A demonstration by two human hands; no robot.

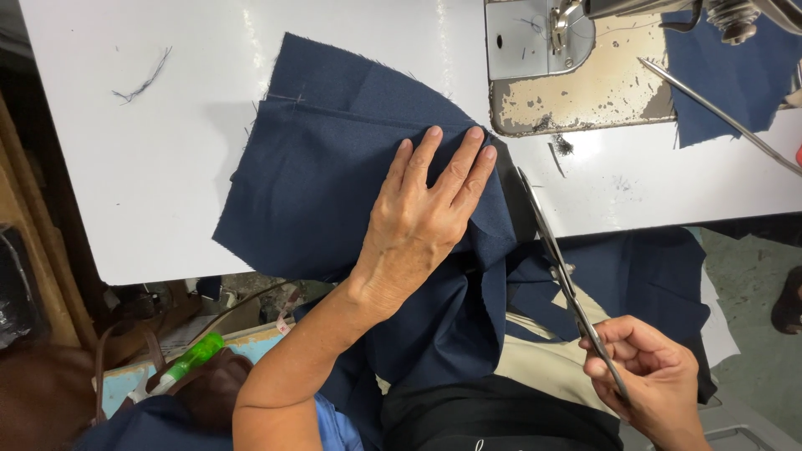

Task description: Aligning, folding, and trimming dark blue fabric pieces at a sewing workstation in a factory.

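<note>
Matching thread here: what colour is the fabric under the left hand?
Dark navy blue, plain, no pattern. The fabric under the left hand shows best in the head view.

Matt navy woven cloth (334,184) with frayed raw edges lies on a smooth, glossy white table (125,167). Right of the cloth, long steel scissors (560,267) shine. Beyond the cloth, the sewing machine's metal bed (585,92) shows chipped, worn cream paint beside a smooth, bright metal plate (522,42).
</note>
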